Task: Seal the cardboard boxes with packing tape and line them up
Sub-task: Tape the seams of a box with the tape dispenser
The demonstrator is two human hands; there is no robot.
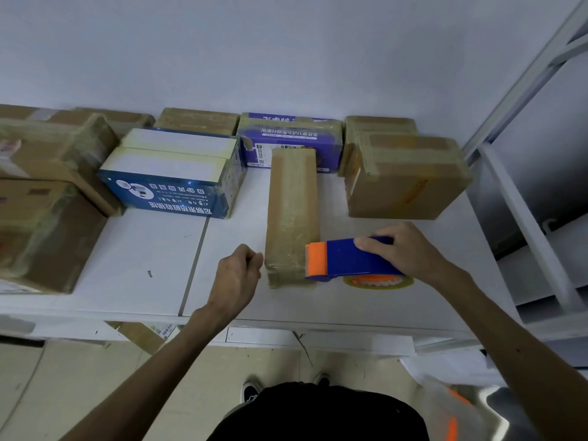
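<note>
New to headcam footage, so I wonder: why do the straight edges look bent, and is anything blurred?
Head view: the wide-angle lens bows the table edge and slants the metal rack; light is soft, shadows faint; the long taped box and tape dispenser look sharp, the left-hand boxes smeared.

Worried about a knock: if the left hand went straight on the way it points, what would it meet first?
Likely the long, narrow tape-wrapped brown cardboard box, near its closest end; the left hand looks almost against it.
</note>
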